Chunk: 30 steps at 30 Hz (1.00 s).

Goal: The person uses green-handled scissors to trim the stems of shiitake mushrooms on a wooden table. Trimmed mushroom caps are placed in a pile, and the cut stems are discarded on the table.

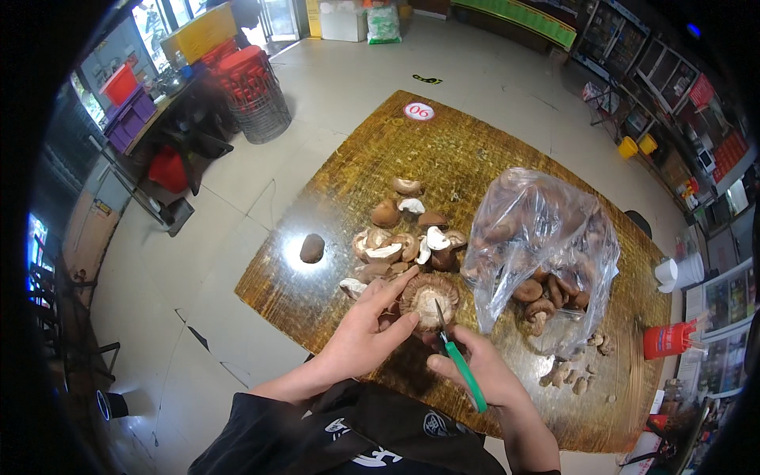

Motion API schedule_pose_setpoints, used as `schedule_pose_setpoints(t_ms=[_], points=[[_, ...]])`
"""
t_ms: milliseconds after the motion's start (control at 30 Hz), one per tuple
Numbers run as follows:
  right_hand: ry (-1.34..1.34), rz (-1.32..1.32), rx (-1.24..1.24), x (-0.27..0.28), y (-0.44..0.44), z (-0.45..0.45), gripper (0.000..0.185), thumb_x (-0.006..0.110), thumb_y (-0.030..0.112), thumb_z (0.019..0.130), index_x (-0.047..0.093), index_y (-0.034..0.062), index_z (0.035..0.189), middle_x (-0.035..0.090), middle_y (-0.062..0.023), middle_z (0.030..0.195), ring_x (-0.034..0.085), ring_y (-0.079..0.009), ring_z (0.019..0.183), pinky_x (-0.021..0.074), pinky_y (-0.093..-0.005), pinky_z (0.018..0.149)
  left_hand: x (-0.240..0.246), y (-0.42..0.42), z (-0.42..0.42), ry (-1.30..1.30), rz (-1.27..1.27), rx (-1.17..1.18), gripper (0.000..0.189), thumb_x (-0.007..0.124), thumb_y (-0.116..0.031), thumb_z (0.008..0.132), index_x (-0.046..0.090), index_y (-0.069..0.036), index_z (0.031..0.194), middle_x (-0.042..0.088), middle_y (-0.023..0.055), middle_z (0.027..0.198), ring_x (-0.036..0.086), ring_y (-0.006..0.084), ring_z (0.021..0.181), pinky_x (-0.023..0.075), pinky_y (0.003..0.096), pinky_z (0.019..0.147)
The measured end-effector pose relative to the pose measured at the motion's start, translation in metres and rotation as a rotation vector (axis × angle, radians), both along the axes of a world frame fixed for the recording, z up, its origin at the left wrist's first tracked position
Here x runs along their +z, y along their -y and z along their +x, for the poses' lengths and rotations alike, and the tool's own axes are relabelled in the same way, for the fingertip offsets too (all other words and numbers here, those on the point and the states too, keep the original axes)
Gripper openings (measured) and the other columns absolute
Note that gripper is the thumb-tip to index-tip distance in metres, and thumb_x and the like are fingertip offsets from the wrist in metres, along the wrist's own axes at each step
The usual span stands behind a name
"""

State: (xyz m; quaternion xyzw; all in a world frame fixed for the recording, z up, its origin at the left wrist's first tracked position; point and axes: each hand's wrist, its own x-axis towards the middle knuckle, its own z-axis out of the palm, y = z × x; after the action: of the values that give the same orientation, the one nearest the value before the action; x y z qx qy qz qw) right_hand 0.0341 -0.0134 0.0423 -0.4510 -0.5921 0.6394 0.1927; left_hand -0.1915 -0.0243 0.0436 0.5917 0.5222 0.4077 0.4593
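My left hand (371,326) grips a large shiitake mushroom cap (423,294) by its left edge, its pale underside turned up. In my right hand (475,362) is a pair of scissors (465,374) with green handles. The blade tip lies over the mushroom's underside; whether it touches is unclear. Beyond my hands sits a pile of cut and whole mushrooms (386,252), some showing white cut faces. A single dark mushroom cap (312,248) lies apart on the left. To the right, a clear plastic bag (528,208) full of mushrooms rests with its mouth towards me.
The wooden table (356,160) bears a round number sticker (419,111). Trimmed mushroom stems (561,374) lie at its near right. A red container of sticks (668,339) stands by the right edge. Across the tiled floor are a wire basket (258,113) and a purple crate (130,119).
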Motion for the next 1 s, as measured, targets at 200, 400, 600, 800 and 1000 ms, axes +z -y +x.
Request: schedule_pose_setpoints(t_ms=[200,400,600,800,1000], points=[[0.121,0.028,-0.039,0.005,-0.01,-0.008,0.049,0.082,0.037,0.09,0.068,-0.001,0.117,0.071,-0.0101,0.096,0.064,-0.017,0.092,0.0515,-0.0342,0.087,0.003,-0.009,-0.003,-0.01,0.029,0.007,0.065,0.067,-0.013,0.099,0.041,-0.011,0.159,0.044,0.0064,0.099,0.046,0.0134,0.088,0.0432,0.0239,0.072],[0.169,0.093,0.003,0.006,-0.021,-0.009,0.049,0.083,0.041,0.089,0.069,-0.0003,0.112,0.07,-0.009,0.091,0.063,-0.0147,0.088,0.0516,-0.033,0.084,0.0,-0.017,-0.006,-0.041,0.08,0.008,0.065,0.066,-0.014,0.099,0.042,-0.012,0.159,0.046,0.0082,0.103,0.047,0.0151,0.088,0.0446,0.0267,0.074],[0.191,0.022,0.008,0.008,-0.028,-0.013,0.048,0.083,0.041,0.089,0.069,0.0,0.112,0.065,-0.0052,0.081,0.059,-0.0135,0.077,0.051,-0.0321,0.075,0.001,-0.022,-0.012,-0.109,0.072,0.019,0.063,0.066,-0.018,0.1,0.043,-0.011,0.158,0.049,0.0092,0.102,0.049,0.0166,0.085,0.0458,0.0289,0.076],[0.198,0.007,-0.028,0.0,-0.028,-0.018,0.043,0.082,0.039,0.09,0.07,0.0014,0.107,0.064,-0.0033,0.075,0.056,-0.0124,0.069,0.0488,-0.0315,0.067,-0.013,-0.031,-0.015,-0.03,0.008,0.032,0.06,0.065,-0.021,0.1,0.046,-0.008,0.156,0.055,0.0114,0.107,0.054,0.0175,0.091,0.0476,0.0307,0.082],[0.144,0.057,-0.086,-0.013,-0.03,-0.023,0.037,0.08,0.038,0.093,0.072,0.0022,0.101,0.066,-0.0024,0.074,0.059,-0.01,0.068,0.0489,-0.0277,0.064,-0.027,-0.044,-0.017,0.07,-0.087,0.015,0.055,0.06,-0.016,0.102,0.046,-0.001,0.154,0.061,0.0091,0.11,0.059,0.0149,0.097,0.0501,0.0293,0.086]])
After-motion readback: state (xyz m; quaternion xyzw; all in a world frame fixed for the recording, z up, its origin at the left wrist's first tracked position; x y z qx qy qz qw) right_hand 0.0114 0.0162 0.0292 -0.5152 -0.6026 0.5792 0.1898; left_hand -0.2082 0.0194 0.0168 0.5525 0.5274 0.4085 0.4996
